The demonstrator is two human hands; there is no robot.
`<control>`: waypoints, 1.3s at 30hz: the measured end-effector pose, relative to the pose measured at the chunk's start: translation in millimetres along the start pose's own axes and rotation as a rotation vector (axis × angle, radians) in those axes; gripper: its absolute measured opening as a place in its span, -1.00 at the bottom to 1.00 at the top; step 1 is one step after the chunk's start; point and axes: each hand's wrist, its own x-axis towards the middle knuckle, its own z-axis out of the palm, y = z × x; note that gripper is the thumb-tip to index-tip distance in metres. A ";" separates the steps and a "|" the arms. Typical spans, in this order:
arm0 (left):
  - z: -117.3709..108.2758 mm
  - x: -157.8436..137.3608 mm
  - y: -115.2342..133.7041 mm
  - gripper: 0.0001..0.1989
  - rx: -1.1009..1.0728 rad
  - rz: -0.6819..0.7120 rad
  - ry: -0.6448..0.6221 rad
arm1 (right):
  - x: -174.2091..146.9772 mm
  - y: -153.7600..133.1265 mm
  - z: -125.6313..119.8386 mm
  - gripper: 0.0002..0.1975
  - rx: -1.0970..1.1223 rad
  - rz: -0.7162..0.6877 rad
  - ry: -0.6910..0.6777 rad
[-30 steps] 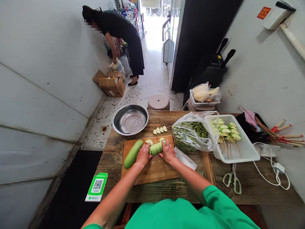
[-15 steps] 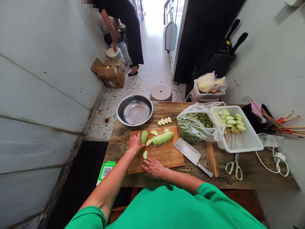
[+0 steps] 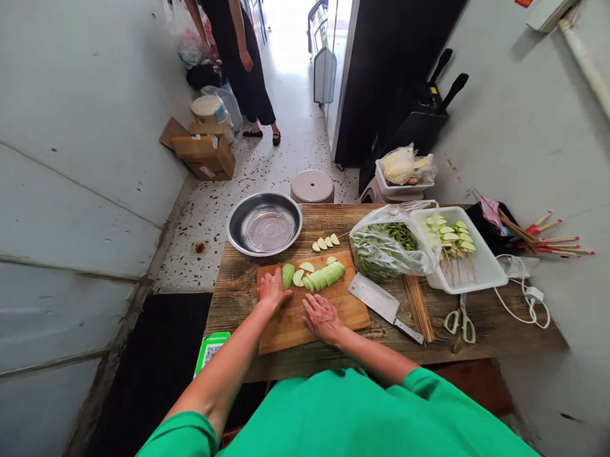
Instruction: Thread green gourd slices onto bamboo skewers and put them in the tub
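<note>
On the wooden cutting board, my left hand lies with fingers stretched and thumb apart, against the left side of a green-skinned vegetable chunk. My right hand rests flat and spread on the board, holding nothing. Just beyond its fingertips is a fanned row of pale green vegetable slices. A loose white-fleshed slice sits between the chunk and the row. To the board's right lies a cleaver. Behind the board are slices on a skewer.
A steel basin stands at the table's back left. On the right are a bag of green beans, bare skewers, scissors and a white tray of skewered slices. A person stands beyond, near a cardboard box.
My right hand has moved up the board towards the slices. The slice lying low on the board now sits by the row. The person behind has straightened up.
</note>
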 end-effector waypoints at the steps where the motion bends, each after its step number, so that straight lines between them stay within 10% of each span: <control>1: -1.2 0.3 2.2 -0.09 -0.001 -0.025 0.008 | -14.1 9.2 -2.8 -0.52 0.003 0.049 0.024; 10: 10.4 -30.0 -19.9 -0.10 -0.097 -0.033 0.026 | -172.1 136.2 -2.4 -0.40 -0.225 0.815 0.107; 19: 41.0 -80.0 -13.3 -0.24 0.037 0.328 0.111 | -165.5 162.5 -11.1 -0.43 -0.149 0.682 0.082; 26: 56.7 -87.1 28.4 -0.34 -0.042 0.660 0.044 | -181.5 129.4 -28.6 -0.63 0.083 0.513 0.206; 39: 57.2 -57.4 74.1 -0.62 0.099 1.082 -0.060 | -148.6 58.6 -98.4 -0.74 -0.065 0.384 -0.225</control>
